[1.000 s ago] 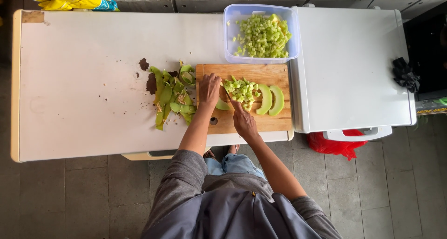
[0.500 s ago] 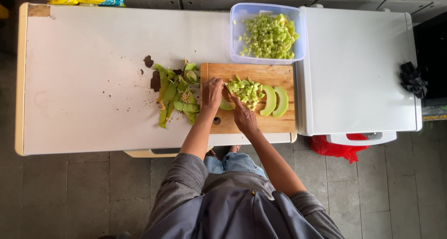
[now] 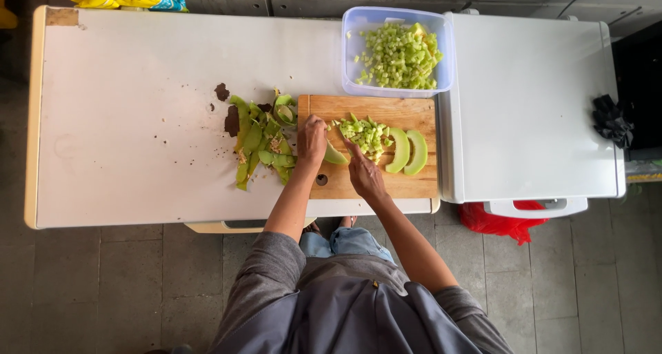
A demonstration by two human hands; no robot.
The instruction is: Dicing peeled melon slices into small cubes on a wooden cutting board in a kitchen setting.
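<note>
While the left hand point(image 3: 312, 139) clamps a melon wedge point(image 3: 335, 155) on the cutting board point(image 3: 407, 181), the right hand point(image 3: 364, 176), fingers together, lies just beside it.

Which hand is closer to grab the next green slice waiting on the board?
The right hand, probably. It sits nearer the two green slices at the right end of the cutting board. The left hand is farther off, pressing on another slice at the left end.
</note>
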